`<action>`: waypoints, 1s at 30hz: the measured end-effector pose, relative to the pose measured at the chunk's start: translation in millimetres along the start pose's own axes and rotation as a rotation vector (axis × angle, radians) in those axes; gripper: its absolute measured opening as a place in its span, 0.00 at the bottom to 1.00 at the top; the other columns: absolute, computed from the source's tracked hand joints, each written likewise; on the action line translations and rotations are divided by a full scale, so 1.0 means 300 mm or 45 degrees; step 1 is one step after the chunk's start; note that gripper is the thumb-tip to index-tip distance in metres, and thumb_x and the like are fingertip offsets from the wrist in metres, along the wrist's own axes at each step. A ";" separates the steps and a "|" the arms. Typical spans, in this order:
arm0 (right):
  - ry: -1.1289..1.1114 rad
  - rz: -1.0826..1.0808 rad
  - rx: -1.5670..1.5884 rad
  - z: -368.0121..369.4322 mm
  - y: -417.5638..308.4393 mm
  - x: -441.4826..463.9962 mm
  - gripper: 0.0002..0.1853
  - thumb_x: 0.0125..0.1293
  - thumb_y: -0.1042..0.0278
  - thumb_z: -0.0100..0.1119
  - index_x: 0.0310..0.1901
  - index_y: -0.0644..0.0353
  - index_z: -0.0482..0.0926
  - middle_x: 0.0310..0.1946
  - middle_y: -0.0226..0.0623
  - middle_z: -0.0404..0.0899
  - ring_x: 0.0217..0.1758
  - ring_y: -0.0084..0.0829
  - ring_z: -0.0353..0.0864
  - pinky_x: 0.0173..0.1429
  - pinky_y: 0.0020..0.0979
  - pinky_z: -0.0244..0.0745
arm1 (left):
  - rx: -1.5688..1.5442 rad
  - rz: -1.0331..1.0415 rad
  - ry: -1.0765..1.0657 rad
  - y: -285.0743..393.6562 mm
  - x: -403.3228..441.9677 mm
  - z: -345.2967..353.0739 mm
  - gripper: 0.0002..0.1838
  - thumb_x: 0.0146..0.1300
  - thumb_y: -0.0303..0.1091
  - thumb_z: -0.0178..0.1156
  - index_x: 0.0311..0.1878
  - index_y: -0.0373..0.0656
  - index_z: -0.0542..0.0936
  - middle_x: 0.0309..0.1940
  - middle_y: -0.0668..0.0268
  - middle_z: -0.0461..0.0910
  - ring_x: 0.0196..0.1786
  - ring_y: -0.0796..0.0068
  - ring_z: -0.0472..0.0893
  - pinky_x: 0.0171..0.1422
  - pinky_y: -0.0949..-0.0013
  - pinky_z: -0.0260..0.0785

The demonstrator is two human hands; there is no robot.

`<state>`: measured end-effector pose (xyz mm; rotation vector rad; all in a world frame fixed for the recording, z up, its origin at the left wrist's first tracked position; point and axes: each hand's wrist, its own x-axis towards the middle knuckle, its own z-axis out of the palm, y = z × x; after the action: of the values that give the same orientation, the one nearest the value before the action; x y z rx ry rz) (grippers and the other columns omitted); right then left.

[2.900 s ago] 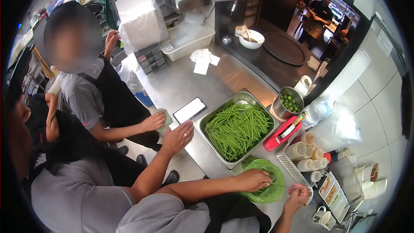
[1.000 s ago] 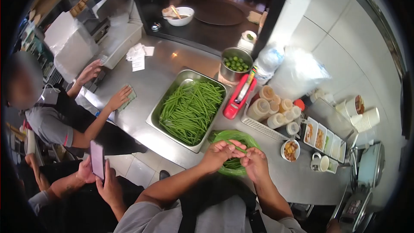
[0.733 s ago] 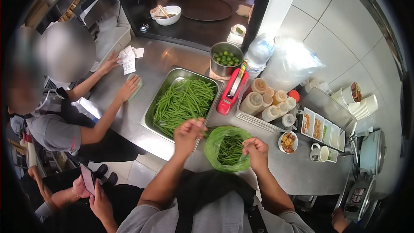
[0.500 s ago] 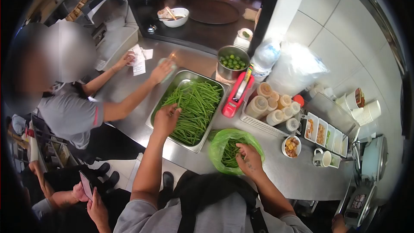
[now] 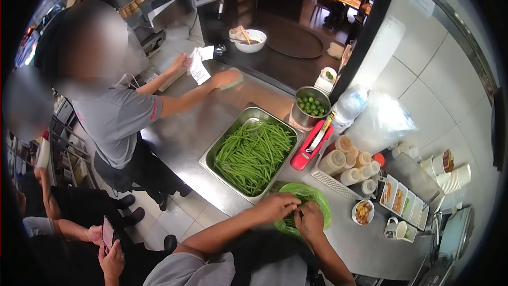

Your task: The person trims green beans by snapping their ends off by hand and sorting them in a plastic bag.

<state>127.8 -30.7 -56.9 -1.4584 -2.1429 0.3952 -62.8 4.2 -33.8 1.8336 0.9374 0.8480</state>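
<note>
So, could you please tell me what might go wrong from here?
The soft green bag under the left hand and right hand could slump if nudged, spilling its contents. Beans near the metal tray's rim might fall if bumped. The cloth under a co-worker's hand could dampen the nearby receipts.

Green beans (image 5: 254,156) lie heaped in a pan (image 5: 225,180) beside a green bag (image 5: 320,199).

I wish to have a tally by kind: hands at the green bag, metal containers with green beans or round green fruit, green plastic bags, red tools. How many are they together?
Hands: 2 (left hand, right hand)
Metal containers: 2 (pan, pot)
Green plastic bag: 1
Red tool: 1
Total: 6
</note>
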 end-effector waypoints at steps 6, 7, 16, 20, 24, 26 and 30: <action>-0.082 -0.031 -0.183 0.045 0.042 -0.021 0.05 0.51 0.68 0.65 0.27 0.59 0.82 0.28 0.42 0.74 0.35 0.45 0.75 0.38 0.43 0.72 | 0.068 -0.109 -0.162 -0.042 -0.005 0.070 0.14 0.66 0.32 0.55 0.52 0.37 0.78 0.45 0.55 0.80 0.47 0.55 0.80 0.51 0.61 0.72; -0.066 -0.048 -0.205 0.044 0.040 -0.020 0.05 0.51 0.67 0.65 0.26 0.57 0.82 0.27 0.41 0.73 0.34 0.44 0.75 0.35 0.43 0.73 | 0.066 -0.085 -0.149 -0.051 -0.003 0.070 0.13 0.66 0.32 0.55 0.51 0.38 0.78 0.44 0.54 0.80 0.45 0.55 0.80 0.50 0.61 0.73; -0.126 -0.021 -0.203 0.024 0.024 -0.013 0.06 0.50 0.69 0.63 0.32 0.55 0.82 0.29 0.39 0.73 0.37 0.43 0.75 0.36 0.43 0.73 | 0.111 -0.173 -0.229 -0.058 -0.023 0.047 0.11 0.64 0.31 0.56 0.48 0.39 0.79 0.44 0.55 0.81 0.46 0.54 0.81 0.51 0.60 0.72; 0.021 -0.110 -0.037 -0.021 0.000 -0.018 0.05 0.50 0.70 0.64 0.31 0.55 0.81 0.29 0.40 0.75 0.35 0.43 0.76 0.36 0.41 0.72 | 0.175 -0.098 -0.231 -0.064 -0.026 0.050 0.12 0.64 0.30 0.56 0.49 0.39 0.78 0.47 0.54 0.79 0.50 0.51 0.78 0.55 0.57 0.70; 0.050 -0.046 0.143 -0.106 -0.073 -0.015 0.07 0.56 0.66 0.63 0.34 0.58 0.81 0.29 0.44 0.78 0.33 0.45 0.78 0.38 0.40 0.74 | 0.112 0.008 -0.276 -0.077 -0.024 0.079 0.11 0.65 0.31 0.55 0.48 0.39 0.78 0.44 0.53 0.79 0.49 0.49 0.77 0.55 0.55 0.69; 0.037 0.099 0.137 -0.163 -0.121 -0.008 0.08 0.61 0.64 0.61 0.35 0.60 0.81 0.31 0.44 0.81 0.34 0.43 0.81 0.41 0.40 0.75 | 0.057 0.041 -0.258 -0.060 -0.013 0.079 0.10 0.65 0.32 0.55 0.47 0.39 0.79 0.43 0.53 0.79 0.48 0.49 0.77 0.54 0.56 0.69; -0.071 0.280 0.309 -0.227 -0.113 -0.015 0.08 0.60 0.66 0.61 0.37 0.60 0.83 0.32 0.44 0.82 0.35 0.39 0.82 0.43 0.36 0.76 | -0.065 0.106 -0.236 0.039 -0.009 0.040 0.09 0.65 0.31 0.55 0.45 0.37 0.78 0.40 0.53 0.78 0.46 0.50 0.77 0.52 0.56 0.68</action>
<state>141.2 -50.9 15.2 -1.5593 -1.9025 0.7565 -51.0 -6.6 -28.0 1.8813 0.7211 0.7312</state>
